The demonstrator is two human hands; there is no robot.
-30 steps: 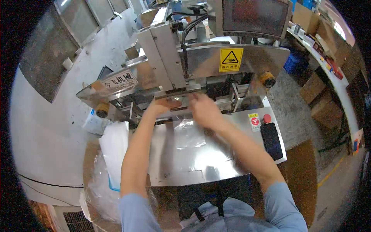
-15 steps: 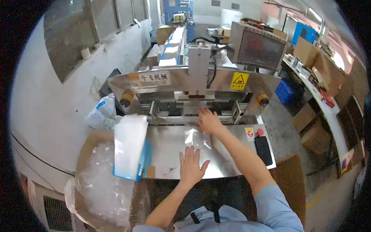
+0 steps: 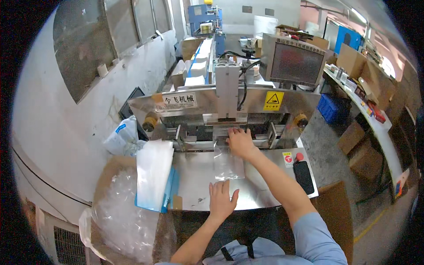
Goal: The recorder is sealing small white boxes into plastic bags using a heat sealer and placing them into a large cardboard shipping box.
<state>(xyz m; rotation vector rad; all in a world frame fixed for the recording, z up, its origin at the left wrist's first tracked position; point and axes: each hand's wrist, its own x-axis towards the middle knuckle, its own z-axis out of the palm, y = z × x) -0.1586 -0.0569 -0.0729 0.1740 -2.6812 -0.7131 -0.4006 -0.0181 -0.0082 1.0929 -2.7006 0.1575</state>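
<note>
Working at a shiny metal desk, you have bright reflections right under your hands! Across the back runs a steel crossbar, a grey upright column at its middle and a yellow warning label to the right. A screen stands behind it, a scuffed white wall rises on your left, and a blue crate sits on the floor over to the right. Down at the desk's right end, a black phone lies just beside a red button; at the left end there's a stack of clear sleeves on a blue holder.

And here's the clear plastic bag, flat on the desk between your hands, its far end reaching toward the foot of the column! Your left hand is open, fingers up and thumb out, its tips right at the bag's near edge (touching or not, you can't tell from here). Your right hand is open too, palm down, fingers spread over the bag's far end, just in front of the column.
</note>
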